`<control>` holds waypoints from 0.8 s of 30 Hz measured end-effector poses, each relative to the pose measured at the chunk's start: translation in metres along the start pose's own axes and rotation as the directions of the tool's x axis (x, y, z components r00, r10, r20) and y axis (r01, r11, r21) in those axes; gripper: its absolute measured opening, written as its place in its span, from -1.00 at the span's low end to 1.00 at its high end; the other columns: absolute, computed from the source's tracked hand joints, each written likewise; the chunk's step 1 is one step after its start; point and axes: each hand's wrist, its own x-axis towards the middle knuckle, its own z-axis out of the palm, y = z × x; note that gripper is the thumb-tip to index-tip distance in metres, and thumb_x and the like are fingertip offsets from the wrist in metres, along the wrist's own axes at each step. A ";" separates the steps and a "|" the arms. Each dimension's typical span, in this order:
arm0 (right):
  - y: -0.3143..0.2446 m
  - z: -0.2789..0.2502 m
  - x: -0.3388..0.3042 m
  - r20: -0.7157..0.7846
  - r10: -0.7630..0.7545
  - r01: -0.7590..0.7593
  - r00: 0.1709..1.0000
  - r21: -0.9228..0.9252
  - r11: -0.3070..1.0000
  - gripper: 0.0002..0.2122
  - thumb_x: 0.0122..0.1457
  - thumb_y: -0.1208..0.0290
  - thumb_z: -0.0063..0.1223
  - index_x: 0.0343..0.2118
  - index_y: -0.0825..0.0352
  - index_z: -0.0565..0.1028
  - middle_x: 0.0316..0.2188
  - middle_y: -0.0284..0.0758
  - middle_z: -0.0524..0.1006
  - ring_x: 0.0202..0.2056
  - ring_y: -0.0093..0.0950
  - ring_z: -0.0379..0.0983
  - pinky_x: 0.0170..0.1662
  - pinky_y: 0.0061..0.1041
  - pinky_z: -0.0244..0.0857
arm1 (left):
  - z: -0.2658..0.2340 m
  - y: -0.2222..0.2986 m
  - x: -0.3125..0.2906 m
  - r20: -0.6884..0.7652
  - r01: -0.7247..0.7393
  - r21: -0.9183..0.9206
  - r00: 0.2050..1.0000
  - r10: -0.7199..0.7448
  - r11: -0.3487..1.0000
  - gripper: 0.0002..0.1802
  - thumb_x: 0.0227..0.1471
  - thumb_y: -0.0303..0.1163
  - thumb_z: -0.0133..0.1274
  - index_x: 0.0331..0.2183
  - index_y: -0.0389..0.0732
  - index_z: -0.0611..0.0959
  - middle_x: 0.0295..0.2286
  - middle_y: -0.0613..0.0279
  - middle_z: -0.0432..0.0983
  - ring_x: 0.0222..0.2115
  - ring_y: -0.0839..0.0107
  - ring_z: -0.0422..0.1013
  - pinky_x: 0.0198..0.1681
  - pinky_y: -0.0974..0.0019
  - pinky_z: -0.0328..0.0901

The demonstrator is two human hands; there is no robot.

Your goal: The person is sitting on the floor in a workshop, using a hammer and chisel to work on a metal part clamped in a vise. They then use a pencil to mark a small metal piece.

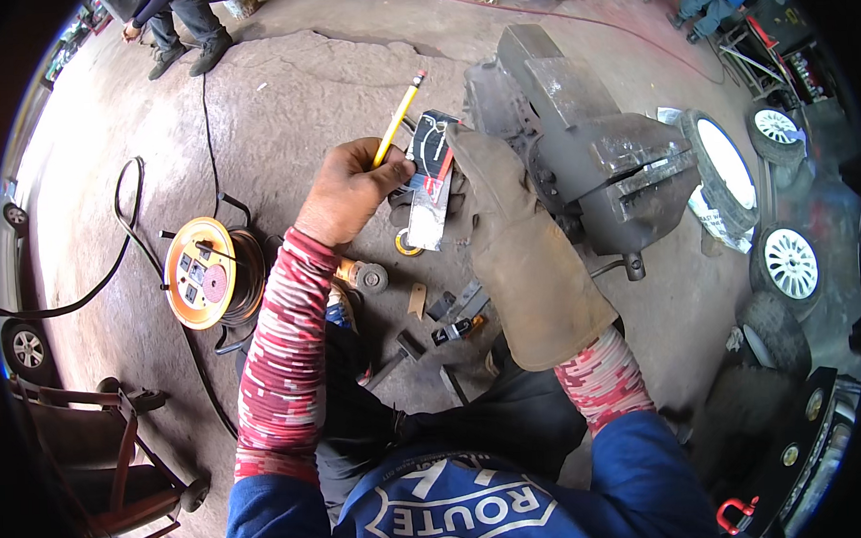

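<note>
My bare left hand (344,188) is closed on a yellow pencil (401,113), its eraser end pointing up and away. The same thumb meets the left edge of a flat narrow piece (430,217), black with white lines and red at the top, silvery below. My right hand (504,209), in a long tan leather work glove, is at the right edge of that piece; its fingertips are mostly hidden, but they appear closed on it. Just right of the glove stands a large dark bench vise (607,168).
On the floor below my hands lie an orange-and-grey power tool (362,275), a hammer (396,358) and a brown tag (417,301). An orange cord reel (202,286) stands left, its black cable trailing. Wheels (789,264) line the right; two people are at the far corners.
</note>
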 end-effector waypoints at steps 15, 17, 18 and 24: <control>-0.002 0.012 -0.027 0.282 -0.097 0.061 0.954 0.134 0.989 -0.56 0.24 0.12 0.02 0.02 0.39 0.42 -0.13 -0.16 0.56 -0.16 -0.31 0.55 -0.06 -0.21 0.48 | -0.026 0.007 -0.008 -0.086 0.003 -0.312 0.996 -0.032 0.950 -0.78 0.07 -0.46 0.06 -0.18 -0.15 0.56 -0.52 0.48 0.40 -0.66 0.72 0.17 -0.65 0.58 -0.02; 0.000 0.010 -0.023 0.302 -0.092 0.056 0.949 0.125 0.991 -0.56 0.24 0.12 0.02 0.03 0.39 0.41 -0.13 -0.16 0.56 -0.16 -0.31 0.55 -0.06 -0.20 0.48 | -0.027 0.007 -0.008 -0.091 0.025 -0.321 0.994 -0.057 0.947 -0.82 0.08 -0.45 0.06 -0.21 -0.16 0.55 -0.52 0.48 0.39 -0.66 0.71 0.17 -0.65 0.58 -0.02; 0.001 0.009 -0.021 0.314 -0.088 0.052 0.946 0.122 0.991 -0.55 0.25 0.12 0.01 0.03 0.39 0.41 -0.12 -0.16 0.55 -0.16 -0.31 0.55 -0.06 -0.19 0.48 | -0.027 0.007 -0.009 -0.078 0.026 -0.333 0.995 -0.055 0.942 -0.84 0.08 -0.45 0.06 -0.23 -0.16 0.54 -0.52 0.48 0.39 -0.66 0.71 0.17 -0.65 0.58 -0.02; 0.000 0.006 -0.016 0.359 -0.078 0.047 0.930 0.094 0.994 -0.55 0.26 0.12 -0.01 0.05 0.40 0.39 -0.11 -0.15 0.55 -0.15 -0.29 0.55 -0.05 -0.16 0.48 | -0.029 0.009 -0.012 -0.015 0.067 -0.241 0.997 -0.073 0.968 -0.78 0.07 -0.45 0.09 -0.18 -0.22 0.57 -0.50 0.46 0.40 -0.66 0.71 0.15 -0.65 0.58 -0.03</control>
